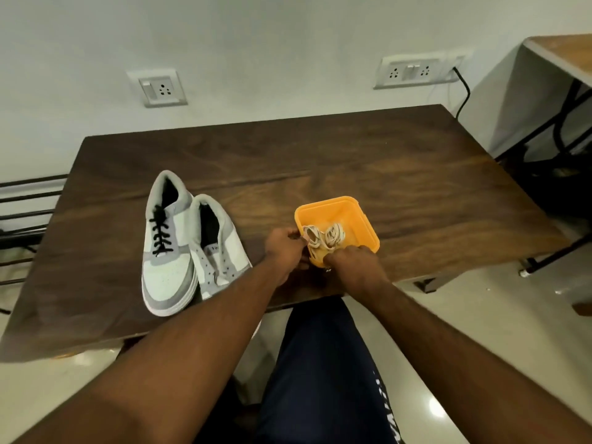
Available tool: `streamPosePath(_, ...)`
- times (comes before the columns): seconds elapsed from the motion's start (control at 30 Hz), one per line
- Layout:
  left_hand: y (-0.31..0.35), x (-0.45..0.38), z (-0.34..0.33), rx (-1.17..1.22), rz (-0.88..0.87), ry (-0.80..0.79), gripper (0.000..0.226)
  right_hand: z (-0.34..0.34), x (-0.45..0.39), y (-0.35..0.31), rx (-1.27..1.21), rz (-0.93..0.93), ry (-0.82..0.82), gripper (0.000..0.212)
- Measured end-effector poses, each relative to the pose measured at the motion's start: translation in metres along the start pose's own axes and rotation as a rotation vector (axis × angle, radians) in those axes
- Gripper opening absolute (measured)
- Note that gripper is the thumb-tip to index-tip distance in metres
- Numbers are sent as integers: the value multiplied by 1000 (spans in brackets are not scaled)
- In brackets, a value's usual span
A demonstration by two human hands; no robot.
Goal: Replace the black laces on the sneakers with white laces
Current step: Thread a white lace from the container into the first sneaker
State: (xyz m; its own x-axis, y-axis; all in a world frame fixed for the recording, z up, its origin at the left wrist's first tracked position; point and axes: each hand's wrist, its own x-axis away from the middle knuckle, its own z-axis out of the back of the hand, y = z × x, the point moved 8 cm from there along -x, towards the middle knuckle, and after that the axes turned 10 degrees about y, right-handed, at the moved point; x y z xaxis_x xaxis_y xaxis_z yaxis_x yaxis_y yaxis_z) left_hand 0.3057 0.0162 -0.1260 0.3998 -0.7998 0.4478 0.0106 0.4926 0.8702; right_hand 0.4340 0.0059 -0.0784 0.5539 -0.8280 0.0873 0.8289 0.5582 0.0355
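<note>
nearest the camera, a leg in dark blue trousers (320, 379) shows below the tabletop's near edge, with both bare forearms reaching forward over it. the right hand (352, 264) sits at the near rim of the orange container (336, 209), fingers curled down at that rim; whether they grip the rim or a lace cannot be told. the left hand (285, 248) is at the container's left rim, its fingers curled and pinching what looks like the end of the white laces (323, 237), which lie coiled in two bundles inside the container. the container stands close to the tabletop's near edge, a little right of its middle.

to the left, also near that edge, two grey and white sneakers stand side by side, touching, toes toward the person. the left sneaker (166, 245) carries black laces (161, 233); the right sneaker (217, 248) shows bare eyelets.

the dark wooden tabletop (384, 161) runs back to a pale wall holding a single socket (158, 88) and a double socket (413, 70) with a black cable plugged in beside it.
</note>
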Motion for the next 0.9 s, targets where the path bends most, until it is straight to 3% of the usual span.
streamPosePath(0.13,-6,12,-3,-74,-2,-42,17,-2,14,19,-394,-174,-79,41)
streamPosePath(0.2,-5,15,-4,-92,2,-52,20,9,4,36,-500,-240,21,34)
streamPosePath(0.3,-4,17,-5,-129,1,-41,27,14,-18,52,-463,-283,113,22)
streamPosePath(0.47,-9,7,1,-187,25,52,24,0,-53,30,-341,-184,61,17)
streamPosePath(0.67,-8,-3,1,-231,10,28,19,-19,-70,9,-66,-85,-63,22)
streamPosePath(0.73,-8,-5,1,-248,14,22,17,-23,-70,7,-92,-78,-59,21)
streamPosePath(0.8,-7,-5,2,-246,10,15,16,-21,-70,14,-209,-136,-8,4)
streamPosePath(0.9,-5,-4,8,-198,5,38,11,-12,-69,41,-488,-346,98,30)
